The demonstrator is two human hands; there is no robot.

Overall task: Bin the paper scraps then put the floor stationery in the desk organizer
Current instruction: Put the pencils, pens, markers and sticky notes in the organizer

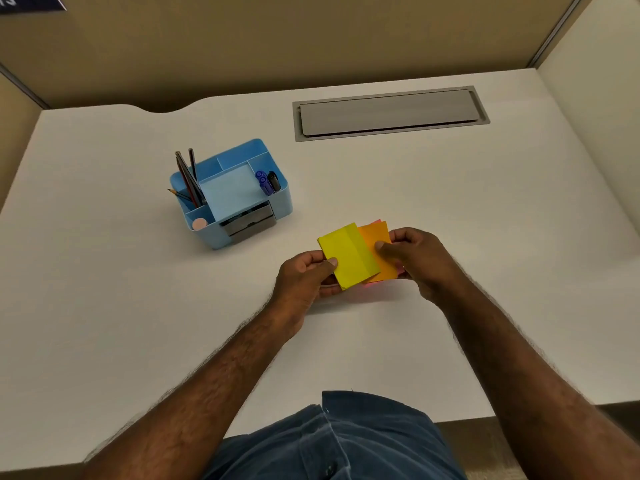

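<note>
- Both hands hold a small stack of sticky notes [356,256] just above the desk [450,202], right of and nearer the person than the blue desk organizer [239,199].
- Left hand [304,275] pinches the yellow end, right hand [415,258] the orange end; hands close together.
- Stack's long axis runs roughly hand to hand.
- Organizer lies up-left of the stack; left hand is nearer.
- Its flat centre tray looks like the likely slot, between the pencils [188,178] and markers [266,181].
</note>
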